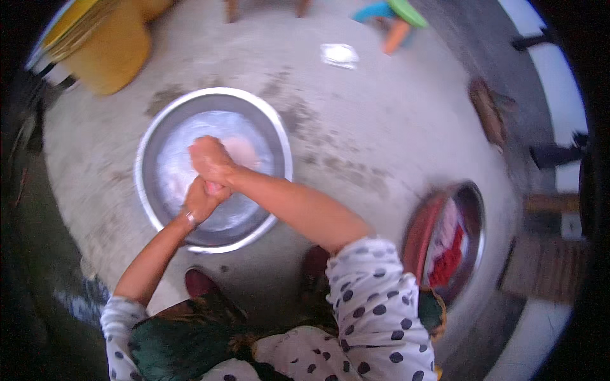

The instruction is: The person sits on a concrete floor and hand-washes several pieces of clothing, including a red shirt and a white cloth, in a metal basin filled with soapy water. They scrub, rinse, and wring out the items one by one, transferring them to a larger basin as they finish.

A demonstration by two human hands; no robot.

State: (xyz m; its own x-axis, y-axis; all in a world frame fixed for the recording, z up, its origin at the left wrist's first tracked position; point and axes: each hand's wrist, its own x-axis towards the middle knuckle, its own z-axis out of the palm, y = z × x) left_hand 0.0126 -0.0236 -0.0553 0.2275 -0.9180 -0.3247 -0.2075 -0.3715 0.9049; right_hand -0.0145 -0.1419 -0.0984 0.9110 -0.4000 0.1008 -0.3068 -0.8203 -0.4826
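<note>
A round metal basin (147, 197) stands on the floor in front of me, with water in it. My right hand (213, 159) is closed in a fist over its middle. Just below and left of it, my left hand (202, 200) is closed too, against the right wrist, a band around its own wrist. A pale pink cloth (243, 152) shows beside my right fist, and a bit of pink shows between the two hands. Blur and my fingers hide most of what they grip; how far the cloth lies in the water I cannot tell.
At right, a reddish metal basin (424, 232) holds red and pale pink cloth (448, 254). A yellow tub (114, 57) stands far left. Farther off lie a white packet (339, 55) and a blue, green and orange object (395, 19). My dark red shoe (202, 281) is near the basin.
</note>
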